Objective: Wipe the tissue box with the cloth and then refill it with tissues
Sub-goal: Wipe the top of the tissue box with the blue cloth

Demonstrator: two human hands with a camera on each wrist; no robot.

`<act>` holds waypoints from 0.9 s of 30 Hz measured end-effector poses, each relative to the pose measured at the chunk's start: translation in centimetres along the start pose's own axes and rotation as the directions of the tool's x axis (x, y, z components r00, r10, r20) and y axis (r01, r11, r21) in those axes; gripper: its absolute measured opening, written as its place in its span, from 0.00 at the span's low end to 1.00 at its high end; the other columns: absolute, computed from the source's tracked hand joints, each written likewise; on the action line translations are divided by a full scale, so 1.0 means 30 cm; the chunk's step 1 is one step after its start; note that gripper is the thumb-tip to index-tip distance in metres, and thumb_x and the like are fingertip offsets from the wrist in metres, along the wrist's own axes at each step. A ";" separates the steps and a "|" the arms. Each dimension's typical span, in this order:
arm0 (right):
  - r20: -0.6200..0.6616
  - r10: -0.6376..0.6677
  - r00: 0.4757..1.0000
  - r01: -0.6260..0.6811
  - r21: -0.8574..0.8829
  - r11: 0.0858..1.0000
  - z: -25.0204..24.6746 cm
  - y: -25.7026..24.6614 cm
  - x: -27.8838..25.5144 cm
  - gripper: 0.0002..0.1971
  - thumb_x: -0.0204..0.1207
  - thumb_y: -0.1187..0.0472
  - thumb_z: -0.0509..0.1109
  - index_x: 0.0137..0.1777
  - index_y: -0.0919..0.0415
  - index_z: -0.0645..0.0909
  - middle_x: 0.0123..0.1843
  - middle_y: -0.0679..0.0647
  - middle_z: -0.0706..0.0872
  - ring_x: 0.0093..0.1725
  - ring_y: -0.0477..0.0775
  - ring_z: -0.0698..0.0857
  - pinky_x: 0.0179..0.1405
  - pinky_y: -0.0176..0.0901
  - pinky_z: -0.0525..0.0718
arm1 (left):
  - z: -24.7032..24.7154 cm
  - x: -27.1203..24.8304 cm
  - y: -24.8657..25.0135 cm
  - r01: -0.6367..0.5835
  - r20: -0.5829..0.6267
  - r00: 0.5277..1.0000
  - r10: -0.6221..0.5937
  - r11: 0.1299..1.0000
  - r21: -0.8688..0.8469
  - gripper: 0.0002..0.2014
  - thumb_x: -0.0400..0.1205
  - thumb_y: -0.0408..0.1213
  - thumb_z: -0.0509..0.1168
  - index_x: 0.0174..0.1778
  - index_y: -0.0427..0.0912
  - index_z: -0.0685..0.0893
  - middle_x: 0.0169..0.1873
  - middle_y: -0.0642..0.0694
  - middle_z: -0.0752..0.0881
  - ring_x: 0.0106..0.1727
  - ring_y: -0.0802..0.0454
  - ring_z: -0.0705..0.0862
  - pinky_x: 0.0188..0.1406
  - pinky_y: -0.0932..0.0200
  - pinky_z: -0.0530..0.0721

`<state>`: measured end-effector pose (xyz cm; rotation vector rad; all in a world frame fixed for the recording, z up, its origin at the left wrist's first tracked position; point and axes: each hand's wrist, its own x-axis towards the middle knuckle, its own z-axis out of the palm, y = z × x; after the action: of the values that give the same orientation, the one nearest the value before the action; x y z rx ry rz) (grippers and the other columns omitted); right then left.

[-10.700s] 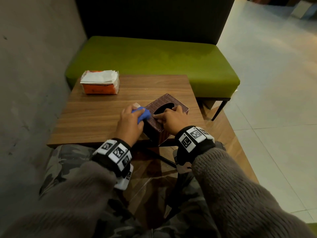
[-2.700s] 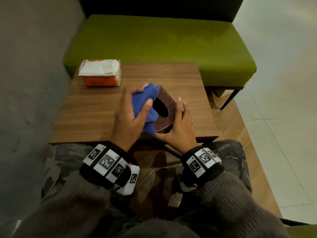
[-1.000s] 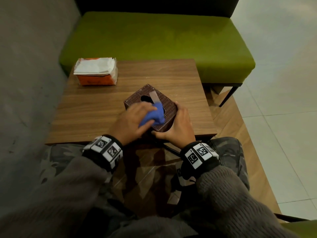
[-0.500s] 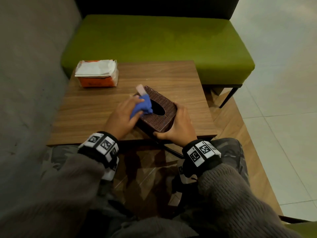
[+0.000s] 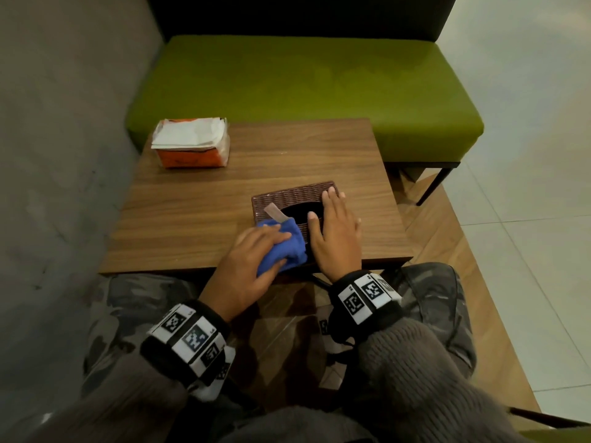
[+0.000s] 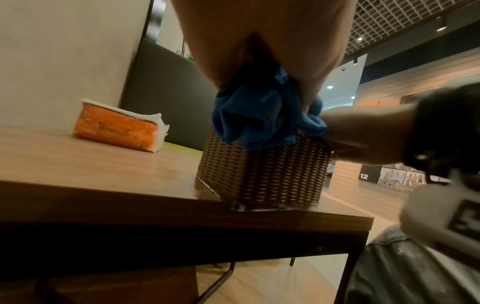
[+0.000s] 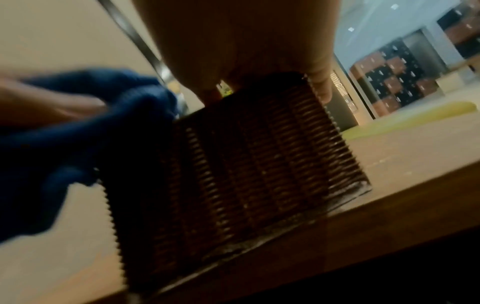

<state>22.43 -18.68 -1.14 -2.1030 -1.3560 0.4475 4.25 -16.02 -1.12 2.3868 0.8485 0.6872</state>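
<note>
The brown woven tissue box [image 5: 287, 196] [image 6: 262, 174] [image 7: 259, 164] stands upright near the table's front edge, its dark oval opening facing up. My left hand [image 5: 252, 251] holds the bunched blue cloth [image 5: 281, 244] [image 6: 254, 115] [image 7: 78, 127] against the box's near left corner. My right hand [image 5: 335, 228] lies flat on the box's top, fingers straight, thumb at the rim of the opening. The orange pack of white tissues [image 5: 192, 142] [image 6: 119, 127] sits at the table's far left corner.
The small wooden table [image 5: 198, 212] abuts a grey wall [image 5: 64, 123] on the left. A green bench seat [image 5: 303, 91] runs behind the table. Tiled floor [image 5: 527, 155] opens to the right. My knees sit under the front edge.
The box went from tilted to flat on the table. My right hand shifted from its side onto its top. My left hand drew the cloth from the far left edge to the near corner.
</note>
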 end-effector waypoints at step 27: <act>0.188 -0.048 0.981 0.064 -0.079 0.995 -0.077 -0.014 0.124 0.28 0.83 0.57 0.61 0.82 0.49 0.61 0.86 0.49 0.56 0.86 0.54 0.52 0.81 0.73 0.50 | -0.008 0.077 -0.057 0.132 -0.162 0.979 -0.125 0.991 0.036 0.17 0.80 0.36 0.65 0.66 0.43 0.78 0.60 0.45 0.81 0.61 0.50 0.79 0.60 0.57 0.77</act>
<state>25.01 -15.86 1.04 -2.1277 -1.5611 0.5844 4.95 -13.22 -1.33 2.3168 1.0863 0.8221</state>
